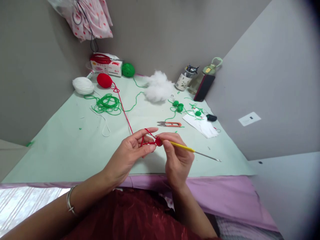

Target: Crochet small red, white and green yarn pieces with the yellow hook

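Note:
A small red crochet piece (158, 142) sits between my two hands above the table. My left hand (136, 146) pinches its left edge, and red yarn (126, 115) loops over the raised index finger. In my right hand (178, 153) is a crochet hook (186, 147) with a yellow grip, held like a pencil; its far metal end points right. The hook's working tip is at the red piece, mostly hidden by my fingers. From my left hand the yarn runs back to a red ball (104, 80).
Behind my hands lie orange thread snips (169, 124), white stuffing (158, 87) and a green yarn tangle (107, 104). A white yarn ball (83, 85) is at left. On the right are small green pieces (178, 106), a tissue (200, 124), a phone (204, 88) and a pen cup (183, 81).

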`<state>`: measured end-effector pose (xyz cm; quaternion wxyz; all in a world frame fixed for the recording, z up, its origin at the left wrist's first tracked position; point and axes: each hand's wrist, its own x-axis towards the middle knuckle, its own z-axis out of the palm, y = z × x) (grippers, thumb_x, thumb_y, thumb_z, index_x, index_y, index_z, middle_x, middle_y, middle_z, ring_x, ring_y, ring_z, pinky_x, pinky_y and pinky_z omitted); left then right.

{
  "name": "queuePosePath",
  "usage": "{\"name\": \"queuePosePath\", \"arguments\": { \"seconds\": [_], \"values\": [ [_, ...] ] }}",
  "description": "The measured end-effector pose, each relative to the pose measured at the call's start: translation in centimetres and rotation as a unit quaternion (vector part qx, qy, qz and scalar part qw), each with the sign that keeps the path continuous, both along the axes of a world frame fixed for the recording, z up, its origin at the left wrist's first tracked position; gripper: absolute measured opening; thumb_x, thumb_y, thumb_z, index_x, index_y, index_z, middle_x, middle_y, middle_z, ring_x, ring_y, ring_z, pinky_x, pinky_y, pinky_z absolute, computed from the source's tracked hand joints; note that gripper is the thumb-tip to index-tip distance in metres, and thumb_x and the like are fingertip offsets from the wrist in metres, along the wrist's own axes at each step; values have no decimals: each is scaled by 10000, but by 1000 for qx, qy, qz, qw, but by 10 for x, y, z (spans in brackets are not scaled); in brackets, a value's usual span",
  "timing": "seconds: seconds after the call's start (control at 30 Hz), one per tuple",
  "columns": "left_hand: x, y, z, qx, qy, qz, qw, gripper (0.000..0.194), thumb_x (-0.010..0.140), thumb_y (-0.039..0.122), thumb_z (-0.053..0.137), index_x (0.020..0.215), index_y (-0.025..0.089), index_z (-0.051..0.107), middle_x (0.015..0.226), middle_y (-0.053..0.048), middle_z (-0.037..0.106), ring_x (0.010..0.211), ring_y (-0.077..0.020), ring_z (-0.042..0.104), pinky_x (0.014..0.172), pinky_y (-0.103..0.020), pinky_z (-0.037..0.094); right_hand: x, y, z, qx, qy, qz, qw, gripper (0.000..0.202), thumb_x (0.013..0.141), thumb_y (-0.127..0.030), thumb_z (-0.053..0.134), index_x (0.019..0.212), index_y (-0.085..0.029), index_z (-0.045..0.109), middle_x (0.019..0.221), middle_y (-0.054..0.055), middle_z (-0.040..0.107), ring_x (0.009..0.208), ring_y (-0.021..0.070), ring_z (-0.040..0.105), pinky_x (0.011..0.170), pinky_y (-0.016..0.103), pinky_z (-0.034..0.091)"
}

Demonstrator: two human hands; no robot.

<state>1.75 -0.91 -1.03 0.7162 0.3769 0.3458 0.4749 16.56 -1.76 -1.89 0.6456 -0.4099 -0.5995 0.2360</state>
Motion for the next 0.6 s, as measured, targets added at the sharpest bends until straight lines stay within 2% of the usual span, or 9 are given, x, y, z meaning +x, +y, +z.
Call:
{"name": "queuePosePath", "arguments": {
  "seconds": [0.1,0.2,0.4,0.6],
  "values": [
    [-4,4,3,13,15,13,1000,347,872,361,804,1207,274,782,856,13,657,712,-99,495,720,-240,426,2,1,0,-25,19,7,999,170,980,-194,637,983,-272,788,883,5,752,787,151,664,719,313,548],
    [-6,7,6,22,31,9,999,313,893,418,775,1159,257,804,763,22,635,608,-87,428,653,-250,409,4,2,0,-21,24,21,999,178,979,-185,635,981,-274,790,885,5,754,793,154,671,724,316,555],
    [-2,8,5,4,11,-21,1000,286,813,302,855,1091,245,821,768,27,642,654,-90,516,657,-234,436,3,1,-1,24,-1,12,1000,209,980,-154,626,1024,-291,778,954,8,775,896,164,701,803,339,578],
    [-2,6,5,-17,-13,-28,999,391,792,250,869,1174,252,788,784,32,650,654,-82,496,599,-206,406,3,-1,-3,22,-1,18,1000,198,974,-159,638,1017,-289,781,939,5,779,903,166,702,808,338,576]
  ]
}}
